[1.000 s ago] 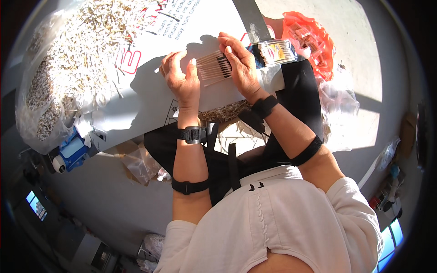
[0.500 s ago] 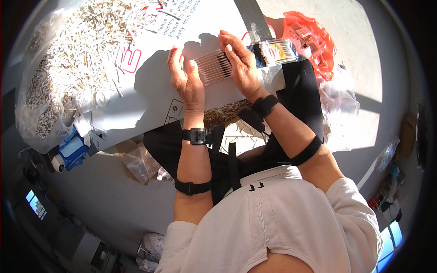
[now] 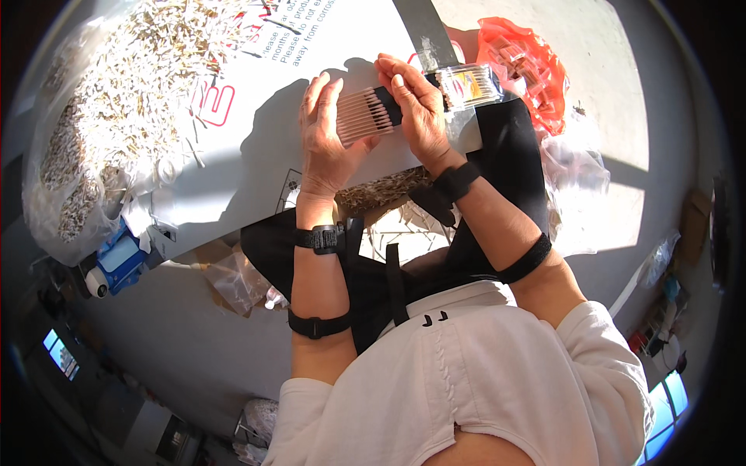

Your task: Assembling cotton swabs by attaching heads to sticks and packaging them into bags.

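A flat row of cotton swabs (image 3: 362, 115) lies on the white tabletop, pale sticks side by side, with a dark patch at its right end. My left hand (image 3: 330, 144) is at the row's left end, fingers stretched upward and thumb reaching along the near side. It touches the row without wrapping round it. My right hand (image 3: 420, 105) is closed at the dark right end, thumb and fingers bent together; its fingers partly hide what they grip. Just beyond it lies a clear packet of swabs (image 3: 470, 85) with a yellow label.
A large heap of loose swabs (image 3: 148, 85) in a clear plastic bag covers the table's left. A red plastic bag (image 3: 536, 74) of small packs stands at the right, above a clear bag (image 3: 579, 179). A blue-and-white object (image 3: 120, 256) is at the table's left edge.
My left hand has turned, its fingers now higher and straighter and its thumb swung right along the row's near side. My right hand stays at the row's right end.
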Action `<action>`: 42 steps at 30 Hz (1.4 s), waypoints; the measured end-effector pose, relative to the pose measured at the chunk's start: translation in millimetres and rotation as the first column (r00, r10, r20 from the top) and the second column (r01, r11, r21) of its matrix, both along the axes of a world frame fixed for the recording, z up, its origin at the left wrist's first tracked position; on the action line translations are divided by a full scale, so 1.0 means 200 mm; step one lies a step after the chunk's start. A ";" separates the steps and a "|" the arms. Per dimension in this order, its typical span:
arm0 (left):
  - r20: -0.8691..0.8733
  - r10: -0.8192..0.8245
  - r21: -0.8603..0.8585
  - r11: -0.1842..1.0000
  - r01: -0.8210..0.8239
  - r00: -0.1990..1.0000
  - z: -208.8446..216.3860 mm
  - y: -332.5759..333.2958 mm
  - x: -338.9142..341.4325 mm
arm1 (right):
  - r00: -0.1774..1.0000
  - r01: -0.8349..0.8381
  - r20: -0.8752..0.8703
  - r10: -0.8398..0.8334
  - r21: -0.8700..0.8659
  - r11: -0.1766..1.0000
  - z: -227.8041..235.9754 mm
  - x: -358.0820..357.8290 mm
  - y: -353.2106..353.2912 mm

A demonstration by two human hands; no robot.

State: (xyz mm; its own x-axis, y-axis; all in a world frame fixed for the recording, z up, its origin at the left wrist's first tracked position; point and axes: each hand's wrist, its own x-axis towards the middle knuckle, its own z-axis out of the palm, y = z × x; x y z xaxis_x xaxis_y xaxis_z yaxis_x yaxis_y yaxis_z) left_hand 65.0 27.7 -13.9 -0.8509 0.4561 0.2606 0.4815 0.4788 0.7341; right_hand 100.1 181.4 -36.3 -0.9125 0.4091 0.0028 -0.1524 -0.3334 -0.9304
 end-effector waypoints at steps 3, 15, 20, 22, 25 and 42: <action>-0.050 -0.050 -0.170 0.985 0.041 0.998 0.01 -0.01 0.00 | 1.000 0.012 -0.018 -0.012 0.027 1.000 -0.01 0.00 -0.01; 0.195 0.179 0.319 0.918 -0.235 0.964 -0.05 0.07 0.01 | 0.998 -0.053 -0.034 0.061 0.190 0.980 0.03 -0.04 -0.01; 0.249 0.172 0.426 0.865 -0.267 0.953 -0.07 0.13 -0.01 | 0.996 -0.076 -0.027 0.082 0.180 0.981 -0.01 -0.08 -0.04; 0.266 0.163 0.467 0.840 -0.275 0.950 -0.07 0.14 -0.01 | 0.996 -0.076 -0.036 0.084 0.183 0.980 -0.01 -0.06 -0.05; 0.292 0.173 0.519 0.797 -0.308 0.941 -0.06 0.17 0.00 | 0.998 -0.056 -0.019 0.061 0.181 0.982 -0.01 -0.03 -0.07; 0.078 0.243 0.221 0.941 -0.255 0.967 -0.04 0.10 0.04 | 0.990 0.139 0.009 -0.140 0.064 0.988 -0.01 0.01 -0.07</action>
